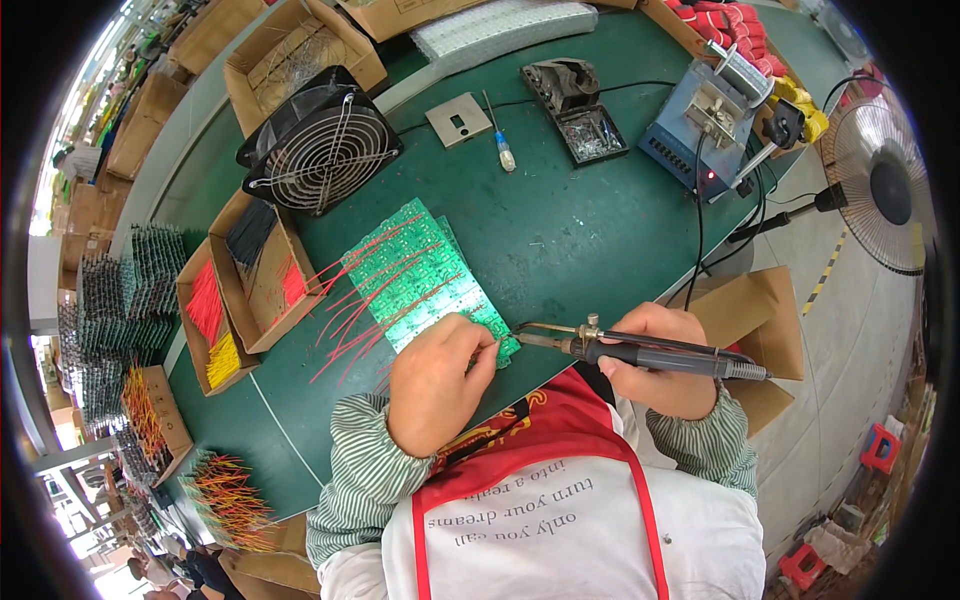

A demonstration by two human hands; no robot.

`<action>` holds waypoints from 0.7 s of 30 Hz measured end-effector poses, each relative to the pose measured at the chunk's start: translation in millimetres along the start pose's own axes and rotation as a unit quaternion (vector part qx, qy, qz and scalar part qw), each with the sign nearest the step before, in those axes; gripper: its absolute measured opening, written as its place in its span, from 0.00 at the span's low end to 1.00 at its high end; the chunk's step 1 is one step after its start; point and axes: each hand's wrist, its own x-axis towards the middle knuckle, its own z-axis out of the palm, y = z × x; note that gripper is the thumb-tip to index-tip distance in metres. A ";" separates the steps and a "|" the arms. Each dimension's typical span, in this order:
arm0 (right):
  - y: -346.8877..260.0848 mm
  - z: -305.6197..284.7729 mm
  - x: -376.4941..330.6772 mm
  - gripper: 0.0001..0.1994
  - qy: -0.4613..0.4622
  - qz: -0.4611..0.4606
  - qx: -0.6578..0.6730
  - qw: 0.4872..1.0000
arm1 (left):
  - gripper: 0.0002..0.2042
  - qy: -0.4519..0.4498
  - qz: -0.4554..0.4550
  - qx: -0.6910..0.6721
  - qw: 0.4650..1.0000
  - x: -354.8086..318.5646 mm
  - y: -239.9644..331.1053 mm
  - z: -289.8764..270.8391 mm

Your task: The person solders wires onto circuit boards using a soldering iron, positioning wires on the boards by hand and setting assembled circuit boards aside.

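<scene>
A green circuit board panel (448, 272) lies on the table in front of me. Several red wires (372, 288) are attached in rows and stick out past its left side. My left hand (437, 378) rests over the board's near end, thumb and fingers pinched together; what they hold is hidden. In my right hand (668, 362) is a soldering iron (640, 355) with a thin feed tube along its top. Its tip touches or nearly touches the board's near right corner, close to my left fingertips.
Left of the board stand cardboard trays (268, 338) of red, yellow and black wires. A black fan (325, 140), a screwdriver (503, 150) and a black soldering iron stand (575, 110) lie farther back. At the right are a blue soldering machine (700, 130) and a cardboard box (755, 325).
</scene>
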 end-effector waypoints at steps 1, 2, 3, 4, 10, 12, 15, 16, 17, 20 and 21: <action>0.0 0.1 0.1 0.08 0.000 0.000 0.000 1.000 | 0.04 -0.001 0.000 0.000 1.000 0.2 -0.2 -0.1; 0.0 0.4 0.0 0.08 0.000 0.003 0.003 1.000 | 0.04 -0.001 0.000 -0.001 1.000 0.1 -0.3 0.1; 0.0 0.4 0.0 0.08 0.000 0.006 0.007 1.000 | 0.04 0.000 0.000 0.000 1.000 0.1 -0.4 0.1; 0.5 1.0 0.4 0.08 0.000 0.006 0.007 1.000 | 0.04 0.000 0.001 0.000 1.000 0.1 -0.6 0.1; 1.2 -0.1 0.6 0.08 0.030 -0.008 0.021 0.999 | 0.04 0.001 -0.001 -0.002 1.000 0.9 -0.6 -0.4; 1.4 0.3 1.4 0.08 0.045 -0.012 0.007 0.999 | 0.03 0.001 -0.003 -0.001 1.000 1.6 0.3 -1.2; 1.9 1.8 4.5 0.07 0.057 0.001 0.008 0.998 | 0.03 -0.004 0.000 0.001 1.000 0.9 0.8 -5.4; 2.2 3.1 6.1 0.07 0.049 -0.004 0.020 0.999 | 0.03 -0.009 0.006 0.002 1.000 -0.3 0.0 -8.6; 2.4 4.8 8.0 0.07 0.063 0.001 0.014 0.998 | 0.03 -0.003 0.000 0.010 1.000 -2.8 -1.7 -13.3; 1.9 9.8 13.5 0.07 0.076 0.019 0.026 0.997 | 0.04 0.013 0.040 0.061 0.997 -17.4 -12.8 -37.7; 1.2 10.5 15.3 0.08 0.088 0.048 0.020 0.995 | 0.04 -0.018 0.023 0.081 0.996 -24.7 -19.6 -50.6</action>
